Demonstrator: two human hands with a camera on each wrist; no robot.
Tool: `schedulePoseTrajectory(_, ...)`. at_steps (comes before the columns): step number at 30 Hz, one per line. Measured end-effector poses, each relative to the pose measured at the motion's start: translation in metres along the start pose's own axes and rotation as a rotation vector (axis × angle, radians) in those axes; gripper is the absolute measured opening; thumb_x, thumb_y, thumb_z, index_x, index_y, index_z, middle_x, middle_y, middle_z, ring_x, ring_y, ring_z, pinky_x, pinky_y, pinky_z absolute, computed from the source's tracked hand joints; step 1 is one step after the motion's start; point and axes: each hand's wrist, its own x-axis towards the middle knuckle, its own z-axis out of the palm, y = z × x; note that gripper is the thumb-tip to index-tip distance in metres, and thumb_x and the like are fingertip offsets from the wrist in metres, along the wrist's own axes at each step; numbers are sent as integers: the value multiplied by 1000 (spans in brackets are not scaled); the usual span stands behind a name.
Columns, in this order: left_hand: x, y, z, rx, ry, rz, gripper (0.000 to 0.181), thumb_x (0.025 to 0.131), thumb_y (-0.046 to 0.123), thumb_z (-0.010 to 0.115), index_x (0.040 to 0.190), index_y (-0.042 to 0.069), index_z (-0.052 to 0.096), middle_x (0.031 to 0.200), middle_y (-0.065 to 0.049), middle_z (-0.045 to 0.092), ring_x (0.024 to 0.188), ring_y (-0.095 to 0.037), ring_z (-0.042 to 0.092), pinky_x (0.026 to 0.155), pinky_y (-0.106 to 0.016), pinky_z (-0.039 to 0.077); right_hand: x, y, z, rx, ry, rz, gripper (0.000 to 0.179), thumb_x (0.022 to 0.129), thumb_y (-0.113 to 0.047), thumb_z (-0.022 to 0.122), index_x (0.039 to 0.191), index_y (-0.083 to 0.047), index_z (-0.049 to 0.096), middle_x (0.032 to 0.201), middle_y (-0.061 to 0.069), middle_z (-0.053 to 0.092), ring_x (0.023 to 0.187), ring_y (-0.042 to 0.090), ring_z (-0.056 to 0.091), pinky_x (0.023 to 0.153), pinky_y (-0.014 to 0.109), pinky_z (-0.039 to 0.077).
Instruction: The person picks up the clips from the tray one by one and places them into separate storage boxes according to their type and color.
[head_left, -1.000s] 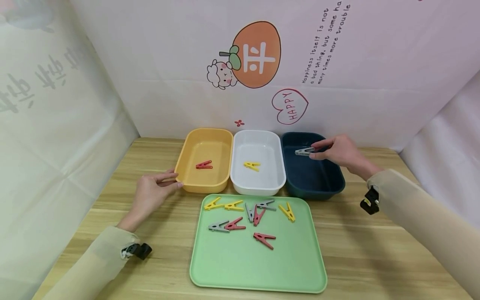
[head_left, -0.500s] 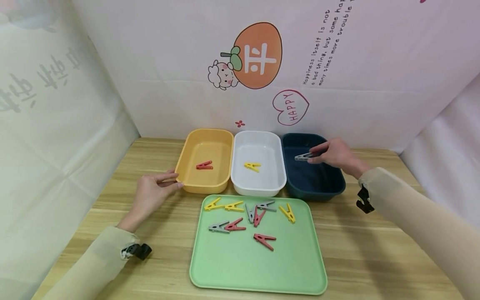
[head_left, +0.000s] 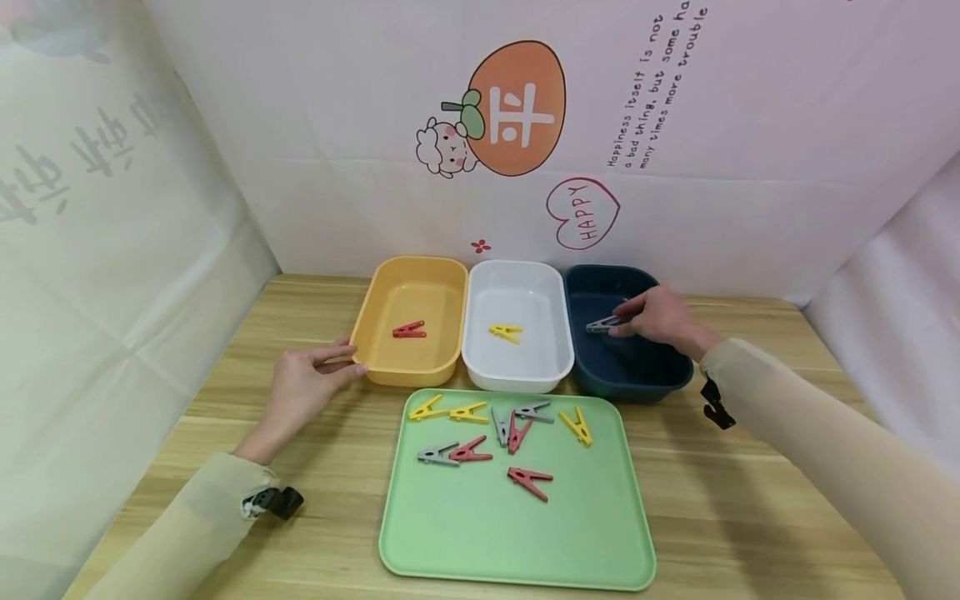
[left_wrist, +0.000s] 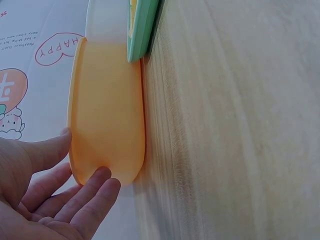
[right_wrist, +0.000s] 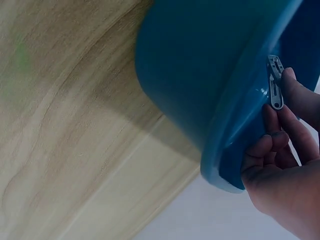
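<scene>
Two clips lie binned mid-frame, nine remain below; the right hand pinches a grey clip, the left hand, fingers extended, touches a bin.

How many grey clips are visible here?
4: one grey clip in the right hand at the dark blue bin; three on the green tray, one at left, two near its far edge.

A printed white cloth hangs behind the wooden tabletop.
</scene>
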Motion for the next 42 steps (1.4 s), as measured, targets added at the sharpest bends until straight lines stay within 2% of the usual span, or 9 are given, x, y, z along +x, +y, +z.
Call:
schedulePoseTrajectory(12, 0, 0, -1, -3, 3, 12, 39, 92, 15, 85, 124, -4, 74, 143, -18, 62, 106, -34, 75, 75, -22, 62, -3, -4, -3, -137, 44, -43, 41, 96, -13, 79, 128, 11, 69, 135, 35, 62, 121, 48, 59, 98, 60, 54)
schedulePoseTrajectory(21, -1, 1, -1, -8, -7, 6, 39, 93, 15, 85, 125, -4, 74, 144, -18, 61, 108, -34, 74, 76, -21, 61, -37, -21, -8, -146, 113, -149, 35, 95, -17, 81, 120, 7, 75, 124, 29, 70, 112, 43, 63, 90, 56, 57)
schedulePoseTrajectory(24, -1, 1, -1, -8, -8, 4, 39, 93, 15, 85, 125, -3, 74, 144, -18, 61, 108, -34, 74, 76, -21, 61, -51, -26, -5, -159, 133, -173, 32, 93, -16, 83, 117, 4, 77, 119, 27, 72, 97, 36, 64, 79, 48, 59)
schedulePoseTrajectory(27, -1, 2, -1, -8, -7, 2, 39, 93, 16, 85, 125, -3, 75, 144, -18, 61, 108, -33, 74, 76, -20, 61, -64, -27, -2, -165, 152, -191, 29, 92, -15, 83, 114, 3, 78, 114, 25, 72, 84, 29, 61, 68, 39, 54)
schedulePoseTrajectory(29, -1, 2, 0, -5, -5, 2, 39, 93, 17, 85, 125, -3, 75, 144, -17, 62, 108, -33, 74, 75, -20, 61, -72, -26, 1, -156, 173, -192, 28, 93, -15, 83, 114, 3, 79, 113, 25, 71, 81, 29, 59, 65, 37, 51)
schedulePoseTrajectory(32, -1, 2, -1, -7, -5, 4, 39, 93, 17, 85, 125, -3, 75, 144, -18, 61, 108, -33, 74, 76, -20, 61, -80, -18, 2, -133, 228, -191, 30, 94, -13, 81, 117, 5, 76, 114, 28, 70, 89, 34, 61, 67, 37, 51)
schedulePoseTrajectory(34, -1, 1, -1, -11, -6, 3, 39, 93, 16, 85, 125, -3, 74, 144, -18, 61, 108, -33, 74, 76, -21, 61, -84, -11, 3, -114, 274, -188, 31, 95, -12, 79, 119, 6, 75, 115, 29, 69, 84, 35, 60, 63, 38, 49)
schedulePoseTrajectory(38, -2, 0, 0, -16, -6, -2, 39, 93, 16, 84, 125, -4, 74, 144, -18, 61, 108, -33, 74, 76, -21, 61, -93, 5, 4, -99, 377, -214, 28, 94, -9, 79, 116, 8, 75, 109, 29, 71, 72, 29, 55, 57, 35, 43)
schedulePoseTrajectory(42, -2, 0, 0, -7, 7, 4, 39, 92, 15, 84, 124, -5, 74, 143, -18, 62, 106, -34, 75, 74, -20, 61, -100, 12, 6, -99, 436, -235, 24, 94, -9, 79, 112, 7, 76, 101, 24, 73, 68, 24, 51, 54, 32, 40)
